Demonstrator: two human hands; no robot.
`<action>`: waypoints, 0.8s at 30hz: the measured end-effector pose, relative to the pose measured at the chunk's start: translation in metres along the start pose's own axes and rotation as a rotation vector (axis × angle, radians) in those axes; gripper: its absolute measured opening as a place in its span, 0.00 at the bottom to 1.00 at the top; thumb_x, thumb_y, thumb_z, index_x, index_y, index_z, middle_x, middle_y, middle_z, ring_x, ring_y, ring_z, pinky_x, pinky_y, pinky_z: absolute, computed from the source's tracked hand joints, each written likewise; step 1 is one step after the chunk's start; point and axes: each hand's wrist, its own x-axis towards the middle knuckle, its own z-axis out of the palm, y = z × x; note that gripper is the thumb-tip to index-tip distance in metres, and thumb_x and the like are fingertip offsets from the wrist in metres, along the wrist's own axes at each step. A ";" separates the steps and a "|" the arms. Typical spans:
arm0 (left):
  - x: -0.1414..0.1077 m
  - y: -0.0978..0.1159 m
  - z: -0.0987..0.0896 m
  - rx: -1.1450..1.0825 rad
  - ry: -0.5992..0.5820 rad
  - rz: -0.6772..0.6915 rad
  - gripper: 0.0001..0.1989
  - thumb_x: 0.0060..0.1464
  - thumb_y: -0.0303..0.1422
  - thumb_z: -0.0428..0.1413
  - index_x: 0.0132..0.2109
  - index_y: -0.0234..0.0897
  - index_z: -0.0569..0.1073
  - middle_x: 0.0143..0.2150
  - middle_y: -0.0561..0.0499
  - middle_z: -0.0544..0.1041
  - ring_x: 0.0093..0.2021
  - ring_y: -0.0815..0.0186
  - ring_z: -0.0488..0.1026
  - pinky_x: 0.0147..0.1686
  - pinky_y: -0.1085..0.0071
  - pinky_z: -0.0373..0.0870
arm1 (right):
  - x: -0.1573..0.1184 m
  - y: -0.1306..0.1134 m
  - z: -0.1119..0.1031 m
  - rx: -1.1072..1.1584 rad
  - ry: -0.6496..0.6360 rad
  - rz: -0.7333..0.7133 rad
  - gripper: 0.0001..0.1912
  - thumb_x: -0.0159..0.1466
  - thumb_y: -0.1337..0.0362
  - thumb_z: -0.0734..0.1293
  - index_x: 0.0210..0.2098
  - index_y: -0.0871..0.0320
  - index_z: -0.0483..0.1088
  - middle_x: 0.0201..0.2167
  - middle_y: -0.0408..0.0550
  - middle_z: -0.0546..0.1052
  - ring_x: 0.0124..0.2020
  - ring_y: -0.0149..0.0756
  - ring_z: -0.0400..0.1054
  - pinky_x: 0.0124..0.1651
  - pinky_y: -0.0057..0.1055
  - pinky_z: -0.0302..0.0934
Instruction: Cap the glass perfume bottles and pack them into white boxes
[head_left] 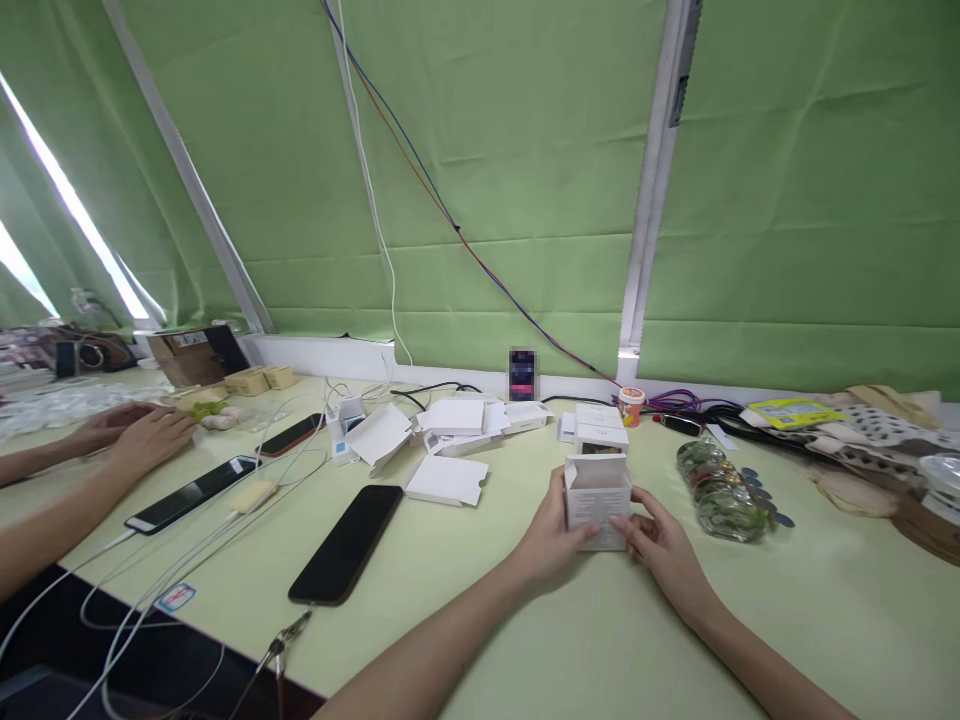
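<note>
A small white cardboard box (pixel 598 500) with fine print on its near face stands upright between my hands, its top flap raised. My left hand (pixel 553 528) is closed around the box's left side, thumb lying on the printed face. On the right side my right hand (pixel 664 545) grips it, with the thumb also pressed to that face. What is inside the box cannot be seen. Just behind it are more small white boxes (pixel 602 432). To the right lies a clear-wrapped bundle (pixel 721 490) of greenish, round packets, with several dark discs (pixel 759 485) beside it.
Opened flat white boxes (pixel 450 478) and papers lie left of centre. A black phone (pixel 346 545) and another phone (pixel 191 495) rest among white cables. At far left, another person's hands (pixel 150 435) are at work. An orange-and-white tub (pixel 631 406) stands by the wall.
</note>
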 end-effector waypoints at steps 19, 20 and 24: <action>0.003 0.003 -0.018 0.300 0.090 0.125 0.27 0.51 0.28 0.60 0.58 0.47 0.64 0.55 0.48 0.69 0.49 0.60 0.72 0.51 0.58 0.71 | -0.009 -0.016 -0.010 -0.918 0.402 -0.977 0.30 0.64 0.71 0.66 0.62 0.41 0.58 0.48 0.51 0.68 0.46 0.45 0.64 0.49 0.41 0.57; 0.004 0.002 -0.018 0.285 0.108 0.101 0.27 0.50 0.28 0.61 0.57 0.46 0.65 0.53 0.48 0.71 0.47 0.60 0.73 0.51 0.58 0.72 | -0.009 -0.018 -0.011 -1.000 0.360 -1.033 0.32 0.64 0.72 0.65 0.63 0.42 0.56 0.48 0.51 0.71 0.47 0.46 0.65 0.50 0.41 0.55; 0.005 0.000 -0.016 0.228 0.180 0.046 0.29 0.49 0.27 0.61 0.58 0.44 0.66 0.45 0.49 0.76 0.44 0.61 0.75 0.50 0.58 0.73 | -0.006 -0.024 -0.012 -1.093 0.315 -0.995 0.36 0.66 0.71 0.63 0.69 0.52 0.45 0.52 0.57 0.74 0.52 0.50 0.65 0.52 0.46 0.53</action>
